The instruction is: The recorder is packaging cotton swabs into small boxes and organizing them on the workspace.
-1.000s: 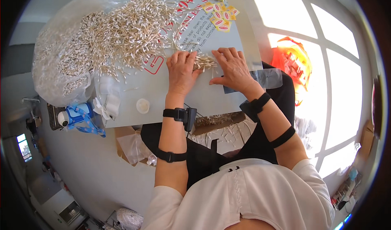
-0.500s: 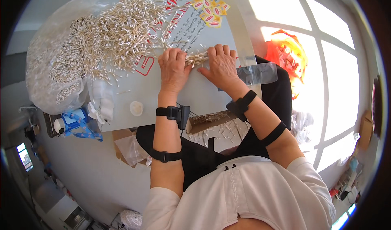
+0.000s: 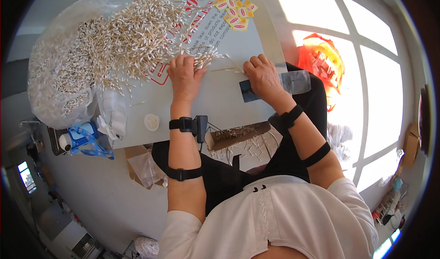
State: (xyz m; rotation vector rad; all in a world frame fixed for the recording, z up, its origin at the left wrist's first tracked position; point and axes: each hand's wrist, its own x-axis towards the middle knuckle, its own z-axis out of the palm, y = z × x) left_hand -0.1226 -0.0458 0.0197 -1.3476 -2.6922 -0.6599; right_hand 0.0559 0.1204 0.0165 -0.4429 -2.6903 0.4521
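Note:
A large heap of white-tipped cotton swabs (image 3: 133,34) covers the left of the table. My left hand (image 3: 184,78) is closed on a loose bunch of cotton swabs (image 3: 205,58) at the heap's right edge. Farther right, my right hand (image 3: 266,78) has its fingers curled down at the tabletop. One slanting swab (image 3: 233,63) reaches its fingertips, and another lies flat between the hands. Beneath and beside the right hand is a clear plastic sleeve (image 3: 298,81), with a dark part showing at its left.
A large clear bag (image 3: 43,80) of swabs lies at the left. Small yellow printed packets (image 3: 238,16) sit at the far right of the table (image 3: 201,107). Near its front edge stands a small round white cup (image 3: 152,122). An orange-red bag (image 3: 321,62) lies right of the table.
My hands have moved apart: the left slightly left with the swab bunch, the right to the right, off the bunch. The dark end of the sleeve now shows, and single swabs lie between the hands.

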